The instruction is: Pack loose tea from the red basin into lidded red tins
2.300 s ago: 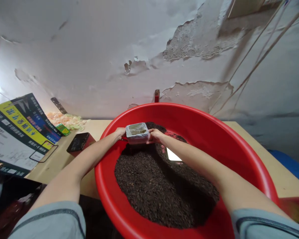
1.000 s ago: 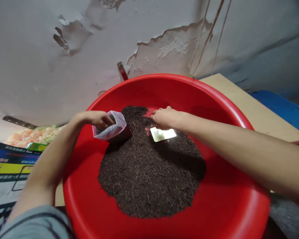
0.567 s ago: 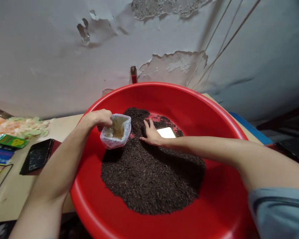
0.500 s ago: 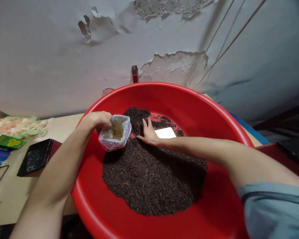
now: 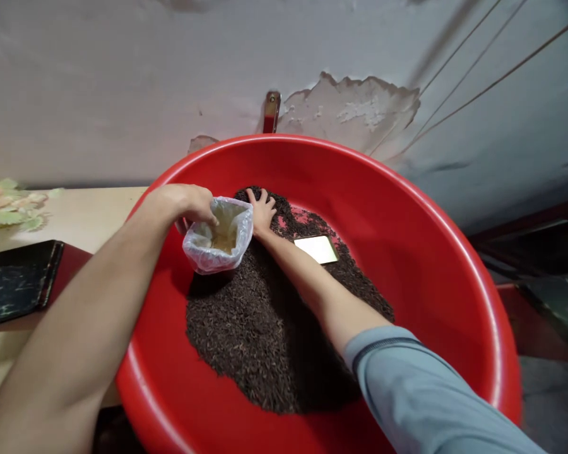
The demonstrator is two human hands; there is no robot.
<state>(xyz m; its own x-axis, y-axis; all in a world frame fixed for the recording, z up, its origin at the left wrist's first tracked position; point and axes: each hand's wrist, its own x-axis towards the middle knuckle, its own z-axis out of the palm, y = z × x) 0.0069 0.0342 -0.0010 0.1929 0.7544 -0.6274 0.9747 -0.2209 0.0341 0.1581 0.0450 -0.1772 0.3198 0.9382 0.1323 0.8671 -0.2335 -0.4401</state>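
Observation:
My left hand [image 5: 196, 207] grips the rim of a small container lined with a clear plastic bag [image 5: 239, 243], tilted so its brownish inside shows. It hangs over the left part of a big red basin [image 5: 435, 258]. Dark, loose bits like dried tea leaves [image 5: 250, 334] lie heaped on the basin's floor. At the far side of the heap, my right hand [image 5: 264, 211] rests on the leaves with its fingers spread. Right of that forearm, a flat rectangular thing with a bright white face [image 5: 318, 250] lies on the leaves.
Left of the basin stands a pale table [image 5: 94, 205] with a black and dark red box [image 5: 23, 284] and pale artificial flowers [image 5: 9, 202]. Behind rises a peeling wall [image 5: 123, 94] with a metal bracket [image 5: 271, 112]. Cords [image 5: 492, 91] run across at upper right.
My right hand has moved left and away from me, from beside the white-faced thing to the far leaves. The left hand still holds the lined container. The view has shifted.

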